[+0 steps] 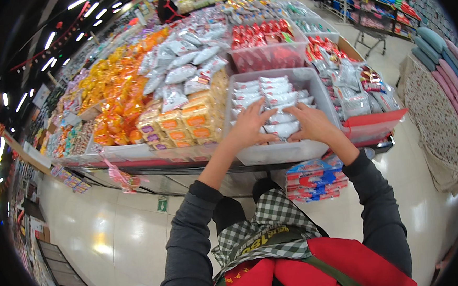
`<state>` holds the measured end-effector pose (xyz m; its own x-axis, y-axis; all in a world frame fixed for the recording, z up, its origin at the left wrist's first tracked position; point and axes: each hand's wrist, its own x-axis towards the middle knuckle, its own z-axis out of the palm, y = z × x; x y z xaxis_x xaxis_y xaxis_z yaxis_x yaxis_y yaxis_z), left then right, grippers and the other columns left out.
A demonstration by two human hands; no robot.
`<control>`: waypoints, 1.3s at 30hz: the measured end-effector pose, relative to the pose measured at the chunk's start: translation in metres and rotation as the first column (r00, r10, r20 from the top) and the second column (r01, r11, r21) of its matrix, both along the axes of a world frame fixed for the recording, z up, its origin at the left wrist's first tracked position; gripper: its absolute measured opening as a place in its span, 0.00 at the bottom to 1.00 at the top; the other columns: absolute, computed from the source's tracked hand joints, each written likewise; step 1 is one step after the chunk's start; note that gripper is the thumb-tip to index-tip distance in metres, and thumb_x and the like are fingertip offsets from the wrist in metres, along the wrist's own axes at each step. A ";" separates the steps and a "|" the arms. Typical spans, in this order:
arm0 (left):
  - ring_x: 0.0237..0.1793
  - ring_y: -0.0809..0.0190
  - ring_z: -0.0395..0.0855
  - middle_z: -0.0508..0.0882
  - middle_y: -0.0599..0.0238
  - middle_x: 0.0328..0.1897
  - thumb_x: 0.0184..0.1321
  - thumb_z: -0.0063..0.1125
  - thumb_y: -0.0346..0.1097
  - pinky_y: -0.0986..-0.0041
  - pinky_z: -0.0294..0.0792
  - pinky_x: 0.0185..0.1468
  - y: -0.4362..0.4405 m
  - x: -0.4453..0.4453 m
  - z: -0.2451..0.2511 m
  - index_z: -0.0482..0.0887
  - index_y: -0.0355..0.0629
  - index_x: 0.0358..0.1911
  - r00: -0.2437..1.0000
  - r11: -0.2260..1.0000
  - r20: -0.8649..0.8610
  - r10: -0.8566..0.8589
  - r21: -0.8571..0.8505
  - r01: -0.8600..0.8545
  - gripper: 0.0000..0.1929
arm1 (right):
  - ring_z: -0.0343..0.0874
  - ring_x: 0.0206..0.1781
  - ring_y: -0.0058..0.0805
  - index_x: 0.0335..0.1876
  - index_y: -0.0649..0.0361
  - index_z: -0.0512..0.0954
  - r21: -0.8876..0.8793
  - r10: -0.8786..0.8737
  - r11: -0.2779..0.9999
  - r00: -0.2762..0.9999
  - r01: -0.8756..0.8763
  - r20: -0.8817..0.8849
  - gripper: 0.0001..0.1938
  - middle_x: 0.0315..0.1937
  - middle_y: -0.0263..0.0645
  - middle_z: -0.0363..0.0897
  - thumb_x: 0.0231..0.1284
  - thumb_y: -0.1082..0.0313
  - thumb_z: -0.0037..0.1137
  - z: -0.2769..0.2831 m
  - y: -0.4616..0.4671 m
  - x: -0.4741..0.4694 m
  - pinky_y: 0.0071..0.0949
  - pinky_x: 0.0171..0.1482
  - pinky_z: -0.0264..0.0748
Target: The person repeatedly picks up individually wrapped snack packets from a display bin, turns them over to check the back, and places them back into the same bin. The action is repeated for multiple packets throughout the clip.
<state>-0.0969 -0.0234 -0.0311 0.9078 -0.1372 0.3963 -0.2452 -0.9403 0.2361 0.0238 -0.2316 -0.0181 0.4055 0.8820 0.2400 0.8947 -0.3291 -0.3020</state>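
White wrapped snack packets [281,98] lie in overlapping rows inside a translucent plastic bin [282,154] in front of me. My left hand [252,122] reaches over the bin's near left side, its fingers spread against the packets. From the other side my right hand [310,121] touches the same row, fingers apart and thumb near the front packet [281,128]. Parts of the nearest packets are hidden beneath both hands. Neither hand has visibly closed around a packet.
Left of the bin are packs of pale biscuits [184,122] and orange-wrapped goods [121,110]. Behind it stands a bin of red packets [269,56]. A box of mixed packets [353,92] adjoins on the right. Red-and-blue packages [316,181] hang below the display edge.
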 end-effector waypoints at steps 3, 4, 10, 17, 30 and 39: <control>0.68 0.41 0.61 0.63 0.46 0.69 0.51 0.66 0.55 0.55 0.58 0.66 -0.001 -0.007 0.011 0.73 0.52 0.62 0.999 0.989 0.030 -0.036 -0.144 0.040 0.34 | 0.79 0.47 0.47 0.59 0.51 0.71 0.059 0.010 0.998 0.999 -0.012 0.038 0.40 0.45 0.47 0.74 0.33 0.48 0.73 0.003 -0.001 -0.003 0.41 0.46 0.76; 0.67 0.42 0.62 0.64 0.46 0.68 0.53 0.65 0.53 0.56 0.59 0.66 -0.001 -0.009 0.017 0.73 0.51 0.62 0.999 0.979 0.019 -0.040 -0.200 0.043 0.32 | 0.79 0.48 0.47 0.59 0.52 0.72 0.058 -0.002 0.998 1.000 0.001 0.029 0.40 0.46 0.46 0.74 0.34 0.43 0.72 0.004 -0.001 -0.004 0.41 0.47 0.76; 0.52 0.51 0.77 0.80 0.57 0.49 0.53 0.65 0.36 0.64 0.69 0.55 0.023 -0.028 0.068 0.81 0.41 0.46 0.923 0.975 0.362 0.131 -0.216 -0.054 0.17 | 0.79 0.45 0.46 0.56 0.54 0.75 0.072 -0.056 0.996 0.998 0.058 -0.022 0.40 0.46 0.45 0.73 0.35 0.39 0.71 0.012 -0.003 -0.008 0.40 0.48 0.76; 0.54 0.44 0.72 0.76 0.48 0.53 0.49 0.62 0.32 0.58 0.66 0.58 0.111 -0.043 0.111 0.79 0.40 0.49 0.686 0.819 0.572 0.449 0.044 -0.572 0.20 | 0.79 0.40 0.38 0.42 0.58 0.78 0.465 -0.084 0.881 0.996 0.086 -0.026 0.19 0.40 0.38 0.74 0.48 0.55 0.68 0.016 0.000 -0.009 0.33 0.40 0.75; 0.55 0.40 0.73 0.72 0.44 0.59 0.50 0.55 0.27 0.56 0.68 0.57 0.173 -0.025 0.099 0.78 0.45 0.52 0.728 0.755 0.336 0.597 0.072 -0.652 0.21 | 0.80 0.35 0.40 0.40 0.55 0.78 0.547 -0.058 0.837 0.996 0.013 0.065 0.17 0.38 0.37 0.75 0.51 0.52 0.65 0.013 -0.001 -0.008 0.36 0.36 0.77; 0.54 0.45 0.75 0.78 0.51 0.54 0.53 0.54 0.23 0.59 0.66 0.58 0.093 -0.069 0.120 0.77 0.38 0.52 0.605 0.818 0.569 0.557 -0.253 -0.516 0.19 | 0.80 0.38 0.40 0.40 0.55 0.79 0.584 -0.040 0.809 0.998 0.067 -0.058 0.16 0.39 0.37 0.77 0.53 0.52 0.63 0.017 -0.001 -0.009 0.37 0.39 0.77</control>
<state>-0.1662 0.0695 0.0886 0.3795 0.3377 0.8614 0.1940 -0.9394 0.2828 0.0151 -0.2330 -0.0009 0.4687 0.5561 0.6863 0.8636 -0.1252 -0.4884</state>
